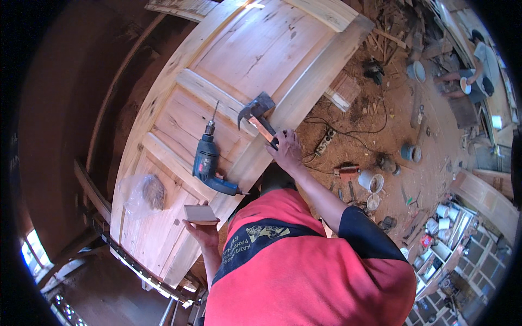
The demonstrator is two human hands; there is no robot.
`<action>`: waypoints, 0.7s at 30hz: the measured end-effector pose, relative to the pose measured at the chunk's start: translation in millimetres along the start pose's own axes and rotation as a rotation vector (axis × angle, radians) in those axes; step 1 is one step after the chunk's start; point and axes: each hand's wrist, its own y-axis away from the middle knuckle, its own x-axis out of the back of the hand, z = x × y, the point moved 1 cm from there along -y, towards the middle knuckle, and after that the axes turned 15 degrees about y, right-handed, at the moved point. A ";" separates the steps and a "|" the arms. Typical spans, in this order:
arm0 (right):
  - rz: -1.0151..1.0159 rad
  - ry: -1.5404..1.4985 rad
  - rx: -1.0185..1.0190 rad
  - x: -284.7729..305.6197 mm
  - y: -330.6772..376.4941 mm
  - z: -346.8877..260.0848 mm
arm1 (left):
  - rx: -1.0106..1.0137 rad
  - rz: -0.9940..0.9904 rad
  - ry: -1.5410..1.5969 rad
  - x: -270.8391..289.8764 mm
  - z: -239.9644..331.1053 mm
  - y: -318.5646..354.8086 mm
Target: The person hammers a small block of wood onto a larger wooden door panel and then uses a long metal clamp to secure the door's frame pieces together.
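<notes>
Toward the lower left of the frame, a crumpled clear plastic bag (142,194) with something dark inside lies on the pale unfinished wooden panelled door (255,49), which runs from the lower left up to the top centre. Just right of the bag, low in the frame, the left hand (202,232) is turned palm up with its fingers curled under a small flat pale wooden block (200,213), holding it above the door's near edge. Above that hand, near the centre, a blue power drill with a bit in its chuck (207,159) lies on a door panel, bit pointing to the top of the frame. Right of the drill, the right hand (285,149) is closed around the wooden handle of a claw hammer with a dark steel head (257,112), whose head rests on the door's rail. The person's red shirt with a dark band (304,271) fills the lower centre. Further right, on the brown dirt floor (391,119), lie cables, small pots and wood scraps. At the upper right edge another person (476,70) sits holding a white bowl.
</notes>
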 end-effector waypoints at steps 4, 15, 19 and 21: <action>-0.119 -0.016 0.006 -3.6 -4.7 0.7 | -0.017 0.231 0.065 27.6 -4.3 10.1; -0.383 -0.054 -0.067 12.2 -36.5 -3.4 | -0.024 0.219 0.209 35.9 -8.8 25.1; -0.396 -0.053 0.018 10.8 -40.2 -0.3 | -0.039 0.222 0.174 53.0 -6.9 26.6; -0.394 -0.065 0.026 10.0 -39.7 0.0 | -0.026 0.198 0.144 70.7 -6.2 26.1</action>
